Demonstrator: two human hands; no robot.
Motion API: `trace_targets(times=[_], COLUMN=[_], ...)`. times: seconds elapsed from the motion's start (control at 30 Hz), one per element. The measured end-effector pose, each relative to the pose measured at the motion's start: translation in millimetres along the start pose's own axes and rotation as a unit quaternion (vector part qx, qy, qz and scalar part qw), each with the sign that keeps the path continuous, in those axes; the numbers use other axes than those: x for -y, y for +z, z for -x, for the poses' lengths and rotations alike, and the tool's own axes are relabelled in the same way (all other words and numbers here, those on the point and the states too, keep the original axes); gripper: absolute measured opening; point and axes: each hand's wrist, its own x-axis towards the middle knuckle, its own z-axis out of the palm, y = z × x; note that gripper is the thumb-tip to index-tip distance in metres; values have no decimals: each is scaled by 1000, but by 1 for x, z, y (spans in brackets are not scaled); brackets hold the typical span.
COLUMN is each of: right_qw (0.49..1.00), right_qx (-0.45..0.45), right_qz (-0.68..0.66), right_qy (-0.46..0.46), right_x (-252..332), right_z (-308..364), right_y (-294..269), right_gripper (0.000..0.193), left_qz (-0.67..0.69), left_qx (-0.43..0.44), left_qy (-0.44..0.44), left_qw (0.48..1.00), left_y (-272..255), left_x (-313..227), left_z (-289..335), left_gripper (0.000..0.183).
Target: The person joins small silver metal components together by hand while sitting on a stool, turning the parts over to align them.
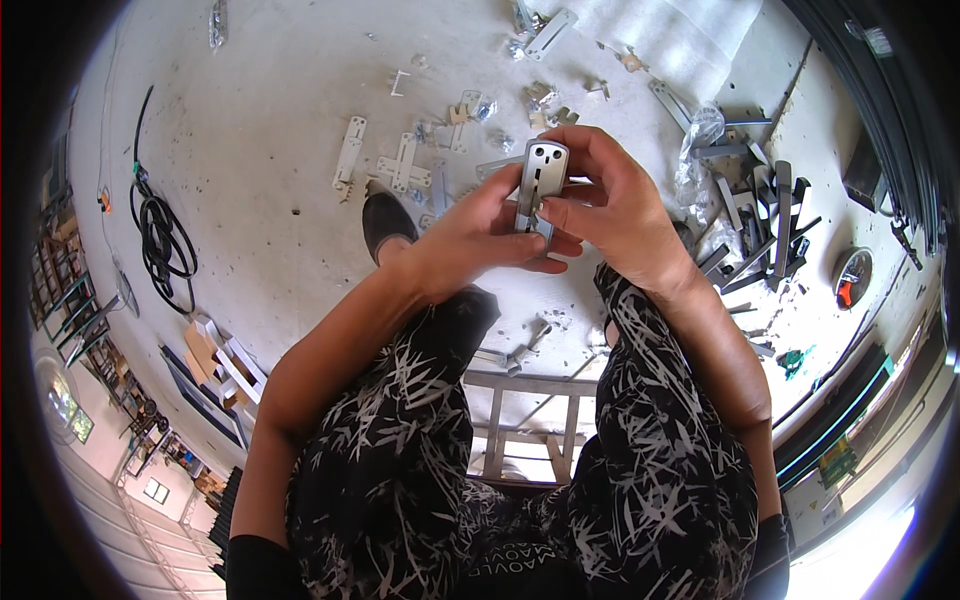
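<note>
Between my two hands is a narrow silver metal bracket [544, 172] with rounded ends, round holes near its top and a dark slot down its middle. It stands roughly upright in the picture, above the floor. My left hand [478, 228] grips its lower left side, with the thumb lying across the lower part. My right hand [615, 205] holds it from the right; its thumb presses on the front near the slot, and its fingers curl behind the upper end. The back of the bracket is hidden by my fingers.
Flat metal plates [349, 152] and cross-shaped brackets [404, 165] lie on the floor ahead. Dark bars [782, 215] are heaped at right, near a round bowl [853, 275]. A coiled black cable [165, 240] lies at left. White foam sheeting [690, 40] is at the far right.
</note>
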Motion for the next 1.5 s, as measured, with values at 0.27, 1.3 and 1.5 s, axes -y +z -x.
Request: trace_targets(times=[0.27,1.3,1.5], right_qw=[999,824,676], right_qx=[-53,-311,-273], right_qz=[7,433,573], right_qy=[7,191,374], right_x=[-6,-53,-150], right_z=[-1,200,276], right_y=[-5,-184,-211], right_gripper=[24,19,18], left_qz=[-32,-40,-62], left_qx=[25,-178,-283], left_qy=[-28,-72,-59], left_qw=[999,981,955], left_y=[0,-17,-37], left_x=[-1,17,34], left_z=[-1,-3,-22], left_gripper=[64,35,28])
